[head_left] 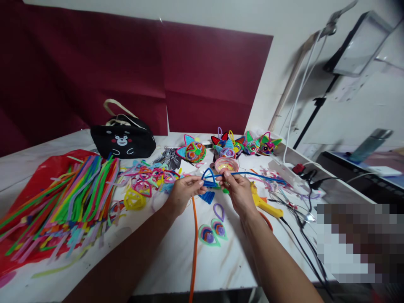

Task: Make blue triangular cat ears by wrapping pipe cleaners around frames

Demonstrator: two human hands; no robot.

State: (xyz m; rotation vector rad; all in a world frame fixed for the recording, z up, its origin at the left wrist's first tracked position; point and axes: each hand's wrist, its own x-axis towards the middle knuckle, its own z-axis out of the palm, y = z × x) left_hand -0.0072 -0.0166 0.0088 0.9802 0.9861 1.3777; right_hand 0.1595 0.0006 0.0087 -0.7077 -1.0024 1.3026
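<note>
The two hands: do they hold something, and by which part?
A blue pipe cleaner: the left hand pinches it at its triangular loop, the right hand farther along, with a straight end sticking out beyond.

Blue strip (249,173) partly behind right fingers (230,179)

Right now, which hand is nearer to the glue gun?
Right. The right hand is just left of the glue gun; the left hand is farther left, on the right hand's other side.

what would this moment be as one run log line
left hand: pinching blue loop | right hand: pinching blue strip | nearby: orange strip, yellow-handled tool
</note>
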